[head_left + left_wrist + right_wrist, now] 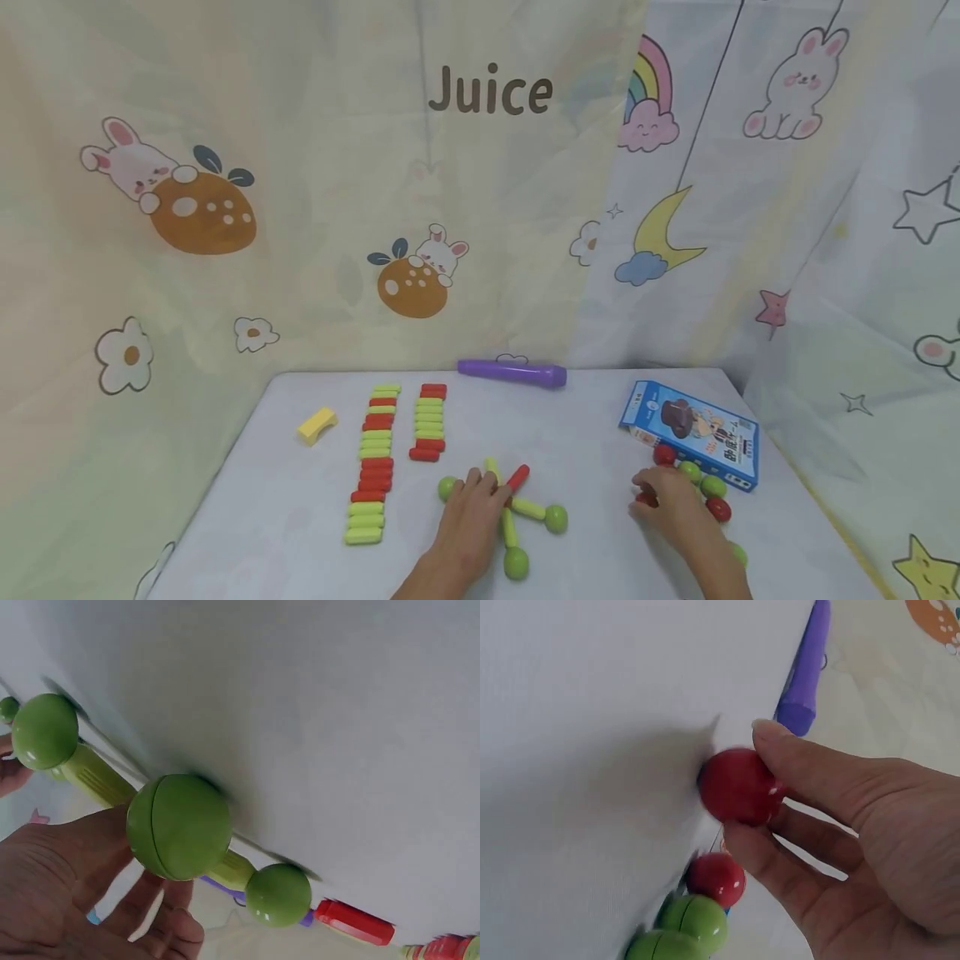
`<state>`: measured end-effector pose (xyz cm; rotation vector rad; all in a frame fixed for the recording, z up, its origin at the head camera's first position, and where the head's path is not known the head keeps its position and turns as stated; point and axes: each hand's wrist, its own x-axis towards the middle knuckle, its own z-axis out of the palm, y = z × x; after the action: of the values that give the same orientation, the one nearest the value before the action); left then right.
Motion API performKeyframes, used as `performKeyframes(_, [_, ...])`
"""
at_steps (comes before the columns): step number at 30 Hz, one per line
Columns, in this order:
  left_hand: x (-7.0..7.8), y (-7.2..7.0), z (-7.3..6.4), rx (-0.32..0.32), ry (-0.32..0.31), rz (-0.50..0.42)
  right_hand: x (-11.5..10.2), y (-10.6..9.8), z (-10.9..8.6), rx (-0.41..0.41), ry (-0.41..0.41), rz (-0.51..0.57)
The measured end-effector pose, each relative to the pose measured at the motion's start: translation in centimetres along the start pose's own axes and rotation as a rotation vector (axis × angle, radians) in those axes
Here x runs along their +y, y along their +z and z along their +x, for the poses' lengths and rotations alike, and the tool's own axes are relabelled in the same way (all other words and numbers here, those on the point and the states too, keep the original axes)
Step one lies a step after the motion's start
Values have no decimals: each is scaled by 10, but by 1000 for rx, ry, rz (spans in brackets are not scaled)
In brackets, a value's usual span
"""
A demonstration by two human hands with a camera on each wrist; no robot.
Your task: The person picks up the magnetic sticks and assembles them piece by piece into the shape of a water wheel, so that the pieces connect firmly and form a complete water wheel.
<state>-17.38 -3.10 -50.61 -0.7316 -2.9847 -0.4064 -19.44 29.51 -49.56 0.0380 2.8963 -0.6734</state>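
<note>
My left hand (471,521) holds a star-like figure of plastic sticks and balls from above. Around it show green balls (556,518), light green sticks (529,508) and a red stick (517,477). In the left wrist view, the thumb and fingers of the left hand (90,885) curl about the figure behind a near green ball (184,826); their exact contact is hidden. My right hand (840,817) pinches a red ball (739,786) between thumb and fingers. Beside that hand, more red balls (664,454) and green balls (713,487) lie loose on the table.
Red and light green sticks lie in two columns, a longer column (376,463) and a shorter one (429,421). A yellow arch block (318,426) is at the left. A purple microphone-shaped stick (512,372) lies along the back edge, and a blue box (693,433) at the right.
</note>
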Motion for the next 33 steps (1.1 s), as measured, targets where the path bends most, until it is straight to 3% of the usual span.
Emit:
performKeyframes(6, [-5,-2,-1,0,93,33,-17,16,-2,32,-162,151])
performKeyframes(12, [-6,-1,-2,-25,152,36,-32,37,10,26,-355,297])
performKeyframes(19, [-5,0,-2,-83,162,50,-45,53,20,16,-436,368])
performKeyframes(28, [-7,3,0,-81,207,86,-44,55,20,-9,-436,472])
performKeyframes(33, [-8,3,0,-63,223,105,-40,54,20,-23,-447,448])
